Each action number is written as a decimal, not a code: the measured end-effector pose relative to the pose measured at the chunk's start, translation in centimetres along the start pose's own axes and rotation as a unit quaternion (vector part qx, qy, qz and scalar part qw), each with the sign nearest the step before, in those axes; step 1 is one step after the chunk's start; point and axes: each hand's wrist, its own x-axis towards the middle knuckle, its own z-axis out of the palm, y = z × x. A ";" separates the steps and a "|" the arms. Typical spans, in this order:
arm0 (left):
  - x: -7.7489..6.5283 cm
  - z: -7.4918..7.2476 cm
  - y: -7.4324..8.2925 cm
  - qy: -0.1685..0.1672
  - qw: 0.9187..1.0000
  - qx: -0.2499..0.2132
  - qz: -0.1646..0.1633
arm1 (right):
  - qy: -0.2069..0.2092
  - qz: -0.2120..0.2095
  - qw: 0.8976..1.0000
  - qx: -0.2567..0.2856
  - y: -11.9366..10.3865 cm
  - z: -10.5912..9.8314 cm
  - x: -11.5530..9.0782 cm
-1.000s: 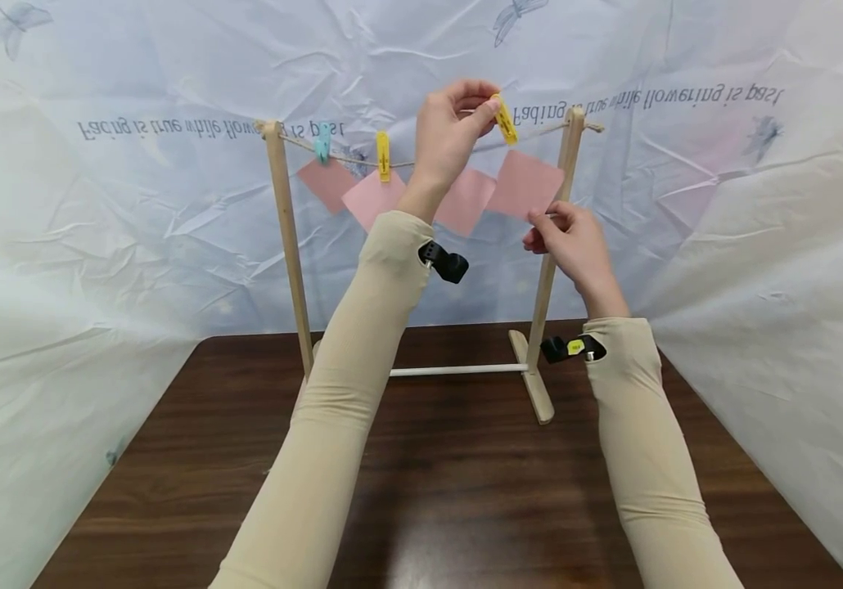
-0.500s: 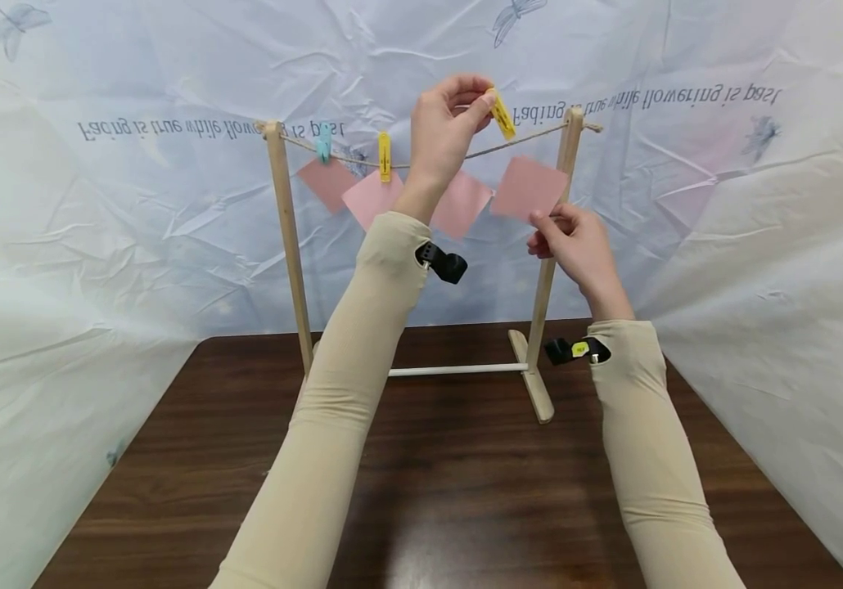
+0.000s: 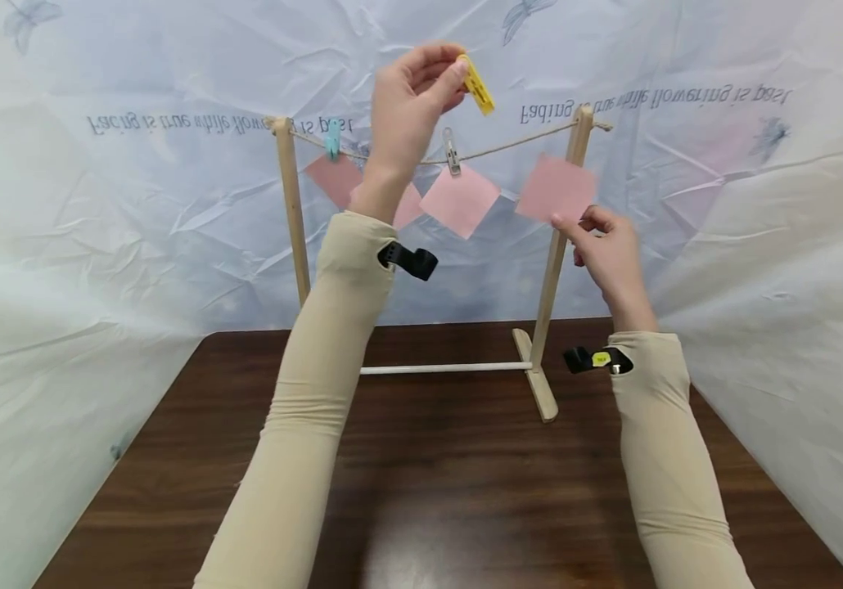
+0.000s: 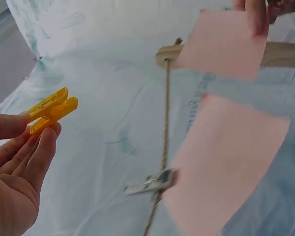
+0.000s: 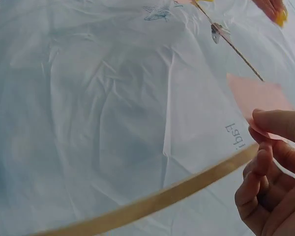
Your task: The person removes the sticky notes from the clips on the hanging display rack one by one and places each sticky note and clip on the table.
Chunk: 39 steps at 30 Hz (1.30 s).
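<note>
In the head view my left hand (image 3: pixel 410 110) is raised above the twine line (image 3: pixel 517 146), pinching a yellow clothespin (image 3: pixel 477 86) between thumb and fingers. The left wrist view shows this clothespin (image 4: pixel 53 110) apart from the line, with nothing in its jaws. My right hand (image 3: pixel 608 249) pinches the lower corner of a pink paper square (image 3: pixel 556 189), held just below the line in front of the right post. Another pink square (image 3: pixel 460 201) hangs from a clear clothespin (image 3: pixel 452 153). Further left, a square (image 3: pixel 335 177) hangs under a blue clothespin (image 3: pixel 333 139); one more square (image 3: pixel 408 206) is partly behind my left forearm.
The line runs between two wooden posts (image 3: pixel 290 196) of a stand, joined low by a white rod (image 3: pixel 447 368). Its right foot (image 3: pixel 537 380) rests on a dark wooden table (image 3: pixel 466 491). A wrinkled printed sheet (image 3: pixel 193 204) hangs behind and at the sides.
My left hand has moved up and left with the yellow clothespin, bringing the clear clothespin into sight. My right hand has shifted right with its paper square.
</note>
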 end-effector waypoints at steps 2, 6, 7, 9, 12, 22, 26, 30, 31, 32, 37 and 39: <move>-0.1 -1.3 0.7 0.006 1.000 0.001 0.009 | 0.012 -0.002 1.000 -0.004 0.2 -0.4 -0.2; -0.9 -4.1 2.8 0.035 0.999 -0.010 0.023 | 0.026 -0.003 1.000 0.007 0.9 -1.2 -0.4; -1.0 -4.8 3.2 0.048 0.998 -0.018 0.023 | 0.027 -0.002 1.000 0.011 1.0 -1.4 -0.4; -1.2 -6.4 4.0 0.074 0.996 -0.033 0.022 | 0.030 0.002 0.999 0.027 1.3 -1.8 -0.5; -1.4 -8.8 4.6 0.106 0.993 -0.051 0.030 | 0.036 0.008 0.999 0.038 1.6 -2.6 -0.7; -4.5 -16.8 5.3 0.165 0.986 -0.009 0.037 | 0.016 0.027 0.997 0.077 3.0 -4.4 -1.9; -5.8 -19.5 5.0 0.181 0.983 -0.016 0.021 | 0.009 0.042 0.997 0.068 3.3 -5.4 -2.5; -7.2 -21.7 4.3 0.195 0.980 -0.030 -0.012 | 0.014 0.053 0.991 0.119 3.7 -6.3 -3.1; -7.5 -22.2 4.1 0.199 0.979 -0.032 -0.022 | 0.014 0.055 0.990 0.129 3.9 -6.5 -3.2; -7.9 -22.7 3.9 0.202 0.979 -0.030 -0.028 | 0.014 0.057 0.989 0.137 4.1 -6.7 -3.4; -9.6 -24.7 2.4 0.201 0.978 0.001 -0.052 | 0.008 0.070 0.990 0.126 5.1 -7.3 -4.1; -10.2 -25.4 1.9 0.198 0.978 0.020 -0.064 | 0.007 0.079 0.990 0.117 5.4 -7.5 -4.4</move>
